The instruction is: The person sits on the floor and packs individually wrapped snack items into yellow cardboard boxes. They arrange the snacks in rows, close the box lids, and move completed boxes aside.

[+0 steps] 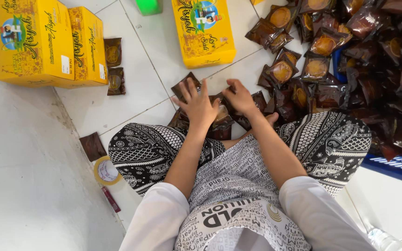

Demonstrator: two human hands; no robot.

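Observation:
I sit cross-legged on a white tiled floor. My left hand (197,103) rests with fingers spread on a small stack of dark brown snack packets (219,122) just in front of my knees. My right hand (239,96) grips the same stack from the right side. Each packet is glossy brown with a round orange cake showing. A big heap of the same packets (350,51) spreads to my right.
Two yellow cardboard boxes (47,42) stand at the far left, with two packets (113,67) beside them. A third yellow box (204,32) lies ahead. A roll of tape (106,171) and a loose packet (92,146) lie by my left knee. A plastic bottle (387,241) lies at bottom right.

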